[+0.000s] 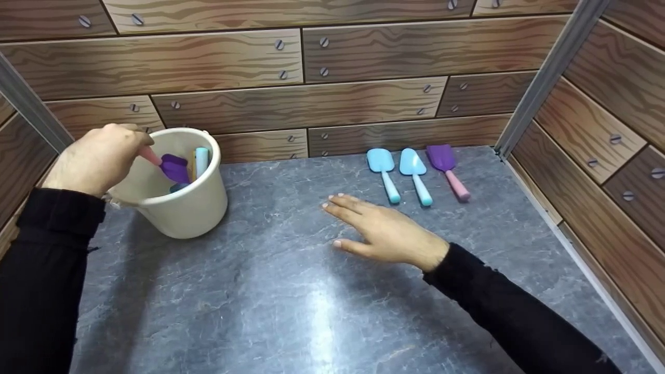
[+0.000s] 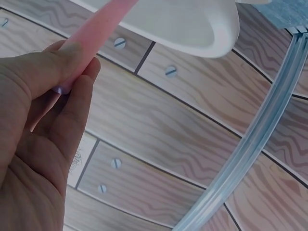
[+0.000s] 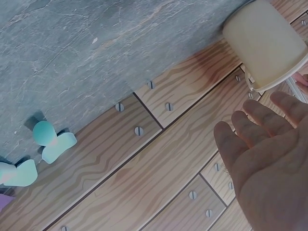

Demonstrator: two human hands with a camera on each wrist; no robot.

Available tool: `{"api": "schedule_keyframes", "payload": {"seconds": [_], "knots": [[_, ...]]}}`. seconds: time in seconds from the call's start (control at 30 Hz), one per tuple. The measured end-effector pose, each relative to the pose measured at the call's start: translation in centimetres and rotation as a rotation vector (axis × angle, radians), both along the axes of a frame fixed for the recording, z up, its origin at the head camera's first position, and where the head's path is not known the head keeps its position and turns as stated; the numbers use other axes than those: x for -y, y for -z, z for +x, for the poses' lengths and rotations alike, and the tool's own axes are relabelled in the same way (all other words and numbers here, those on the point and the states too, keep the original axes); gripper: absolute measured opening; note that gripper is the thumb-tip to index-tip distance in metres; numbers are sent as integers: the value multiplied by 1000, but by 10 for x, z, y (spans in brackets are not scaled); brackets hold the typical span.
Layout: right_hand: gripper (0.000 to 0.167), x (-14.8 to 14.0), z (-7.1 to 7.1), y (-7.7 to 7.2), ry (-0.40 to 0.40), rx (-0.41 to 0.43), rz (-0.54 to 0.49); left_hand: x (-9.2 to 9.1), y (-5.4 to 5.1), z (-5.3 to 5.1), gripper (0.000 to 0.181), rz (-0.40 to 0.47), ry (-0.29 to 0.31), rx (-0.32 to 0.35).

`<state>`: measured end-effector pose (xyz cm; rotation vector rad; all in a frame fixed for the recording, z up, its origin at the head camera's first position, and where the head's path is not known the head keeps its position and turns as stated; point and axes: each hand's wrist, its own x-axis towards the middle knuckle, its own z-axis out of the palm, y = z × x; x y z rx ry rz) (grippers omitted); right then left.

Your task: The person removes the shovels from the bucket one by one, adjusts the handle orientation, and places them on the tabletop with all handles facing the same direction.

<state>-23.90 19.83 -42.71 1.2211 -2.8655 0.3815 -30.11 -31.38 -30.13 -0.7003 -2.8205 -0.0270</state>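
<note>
My left hand (image 1: 104, 156) pinches the pink handle (image 2: 94, 41) of a toy shovel over the rim of a cream bucket (image 1: 192, 218). The shovel's purple blade (image 1: 174, 168) is inside the bucket's mouth. Beside it in the bucket stands a light-blue handle (image 1: 202, 162); other pieces there are partly hidden. My right hand (image 1: 389, 234) hovers over the middle of the table, fingers extended, holding nothing. Beyond it lie a square-bladed blue shovel (image 1: 382, 161), a blue shovel with a tapering blade (image 1: 413, 163) and a purple shovel with pink handle (image 1: 441, 157), side by side.
The grey marbled tabletop (image 1: 260, 291) is closed in by wood-patterned panels (image 1: 363, 52) at the back and sides. Grey metal posts (image 1: 540, 78) stand at the corners. The bucket is close to the back left corner.
</note>
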Motion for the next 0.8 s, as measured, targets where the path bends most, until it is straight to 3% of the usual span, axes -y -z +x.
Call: {"api": "schedule_keyframes", "payload": {"seconds": [0.23, 0.37, 0.67, 0.8], "knots": [[80, -1, 0, 0, -4, -9, -10, 5, -8, 6, 37, 36, -26, -58], [80, -1, -1, 1, -4, -8, -10, 4, -14, 10, 38, 57, -5, -112], [80, -3, -1, 2, -2, -7, -18, 5, -25, 21, 24, 101, 7, -151], [80, -3, -2, 2, 1, -3, -21, 6, -26, 25, 11, 120, 12, -214]]}}
